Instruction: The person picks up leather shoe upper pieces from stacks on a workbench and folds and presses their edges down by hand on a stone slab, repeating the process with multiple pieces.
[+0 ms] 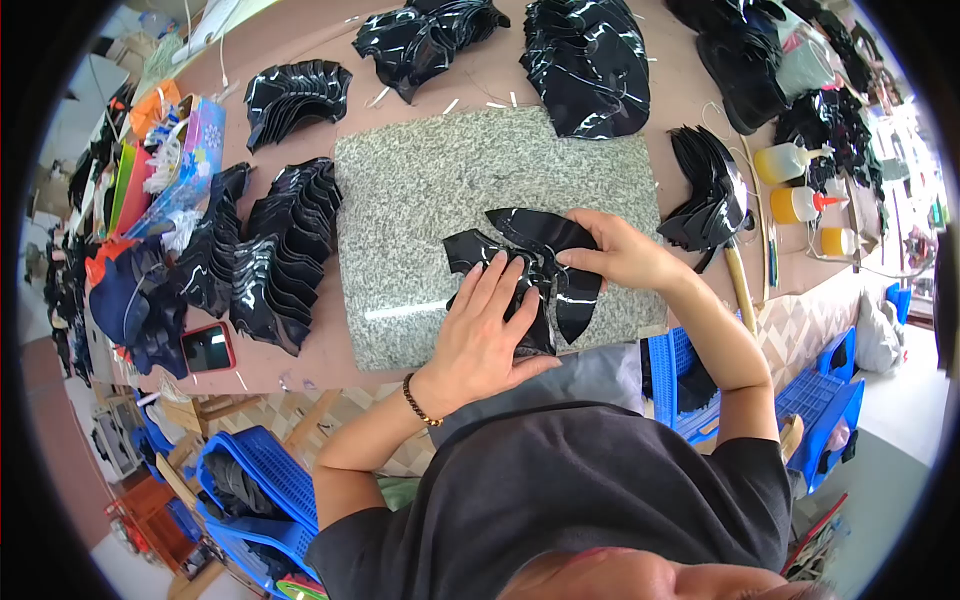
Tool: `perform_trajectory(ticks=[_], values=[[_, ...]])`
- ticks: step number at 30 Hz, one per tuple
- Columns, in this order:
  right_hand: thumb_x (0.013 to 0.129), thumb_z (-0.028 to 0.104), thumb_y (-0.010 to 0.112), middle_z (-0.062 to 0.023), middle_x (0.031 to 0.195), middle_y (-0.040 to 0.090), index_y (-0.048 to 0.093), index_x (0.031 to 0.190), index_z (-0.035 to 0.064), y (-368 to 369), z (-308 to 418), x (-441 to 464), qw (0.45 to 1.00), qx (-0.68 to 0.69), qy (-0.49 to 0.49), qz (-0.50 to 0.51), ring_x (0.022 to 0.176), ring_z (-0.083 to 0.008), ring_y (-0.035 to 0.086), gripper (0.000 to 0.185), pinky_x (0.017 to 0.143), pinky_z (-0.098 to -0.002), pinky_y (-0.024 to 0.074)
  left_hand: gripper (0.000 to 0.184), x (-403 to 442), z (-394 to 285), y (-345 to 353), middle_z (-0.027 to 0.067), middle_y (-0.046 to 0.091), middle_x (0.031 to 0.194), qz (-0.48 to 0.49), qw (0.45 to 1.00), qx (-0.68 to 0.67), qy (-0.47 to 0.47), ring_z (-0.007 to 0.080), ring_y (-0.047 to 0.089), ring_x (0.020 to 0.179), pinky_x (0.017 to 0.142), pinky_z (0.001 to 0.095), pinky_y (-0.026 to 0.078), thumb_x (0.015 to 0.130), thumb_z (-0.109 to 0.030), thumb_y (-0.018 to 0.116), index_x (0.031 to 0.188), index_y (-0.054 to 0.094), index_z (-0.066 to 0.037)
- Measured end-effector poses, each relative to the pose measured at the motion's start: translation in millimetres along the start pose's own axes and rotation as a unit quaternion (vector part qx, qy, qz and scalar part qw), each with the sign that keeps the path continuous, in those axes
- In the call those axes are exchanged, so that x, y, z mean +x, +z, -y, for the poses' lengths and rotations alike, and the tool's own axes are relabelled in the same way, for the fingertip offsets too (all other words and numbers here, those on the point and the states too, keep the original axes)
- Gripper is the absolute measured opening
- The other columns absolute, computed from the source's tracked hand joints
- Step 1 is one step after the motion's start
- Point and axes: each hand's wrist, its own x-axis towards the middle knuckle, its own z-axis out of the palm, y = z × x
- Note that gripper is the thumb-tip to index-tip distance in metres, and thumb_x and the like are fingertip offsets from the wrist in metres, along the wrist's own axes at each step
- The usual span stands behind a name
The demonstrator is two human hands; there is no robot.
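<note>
Glossy black shoe upper pieces, seemingly patent leather, lie on a speckled stone slab in front of me. My left hand rests flat on the left piece, its fingers stretched out and pressing down. My right hand pinches the outer edge of the curved upper piece between thumb and fingers. The curved piece borders the left piece near the middle; whether they are joined there I cannot tell. My left palm hides part of the lower section.
Stacks of black pieces stand left of the slab, with more behind it and another stack at right. A phone lies near the front edge. Glue bottles and a hammer handle are at right. Blue crates stand below.
</note>
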Motion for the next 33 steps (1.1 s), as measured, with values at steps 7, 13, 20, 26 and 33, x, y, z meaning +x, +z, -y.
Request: perform_trajectory(ticks=[7, 13, 20, 26, 33], values=[[0.092, 0.016, 0.073, -0.0045, 0.083, 0.066, 0.063, 0.115, -0.0007, 1.8, 7.8, 14.8, 0.997, -0.046, -0.013, 0.057, 0.06, -0.0087, 0.059, 0.03, 0.05, -0.0253, 0.0477, 0.085, 1.1, 15.4, -11.4, 0.0274, 0.048, 0.141, 0.023, 0.999, -0.014, 0.032, 0.0446, 0.044, 0.134, 0.115, 0.0559, 0.034, 0.07, -0.064, 0.077, 0.123, 0.063, 0.001], [0.091, 0.012, 0.074, -0.0016, 0.078, 0.065, 0.063, 0.113, -0.0002, 11.6, 9.7, 17.9, 0.998, -0.063, 0.024, 0.013, 0.06, -0.0053, 0.057, 0.027, 0.049, -0.0234, 0.0449, 0.071, -1.9, 12.3, -1.4, 0.0276, 0.049, 0.14, -0.013, 1.0, -0.01, 0.017, 0.0442, 0.045, 0.134, 0.114, 0.0553, 0.035, 0.079, -0.056, 0.074, 0.12, 0.065, 0.002], [0.092, 0.01, 0.073, -0.0006, 0.078, 0.065, 0.063, 0.112, -0.0001, 16.3, 9.3, 18.8, 0.992, -0.123, -0.009, -0.011, 0.062, -0.0047, 0.058, 0.025, 0.049, -0.0226, 0.0447, 0.042, -4.3, 6.5, 11.6, 0.0272, 0.05, 0.142, -0.056, 0.998, -0.025, -0.017, 0.0428, 0.045, 0.138, 0.113, 0.0555, 0.036, 0.083, -0.021, 0.069, 0.119, 0.066, 0.002], [0.091, 0.01, 0.073, -0.001, 0.077, 0.065, 0.063, 0.109, -0.0004, 18.6, 9.9, 17.4, 0.992, -0.125, -0.014, -0.027, 0.06, -0.0048, 0.056, 0.023, 0.049, -0.0233, 0.0443, 0.044, -4.3, 6.0, 12.9, 0.0274, 0.052, 0.14, -0.068, 0.997, -0.023, -0.026, 0.0404, 0.047, 0.136, 0.116, 0.0508, 0.033, 0.081, -0.018, 0.066, 0.118, 0.063, 0.006], [0.087, 0.01, 0.073, -0.0171, 0.085, 0.07, 0.065, 0.107, -0.0027, 18.3, 17.2, 15.4, 0.988, -0.15, 0.013, -0.03, 0.076, -0.0212, 0.069, 0.025, 0.068, -0.0352, 0.0525, 0.061, -2.8, 4.7, 15.3, 0.0238, 0.052, 0.142, -0.063, 0.997, -0.024, -0.04, 0.0402, 0.045, 0.138, 0.116, 0.0535, 0.032, 0.079, -0.017, 0.065, 0.135, 0.055, 0.005]])
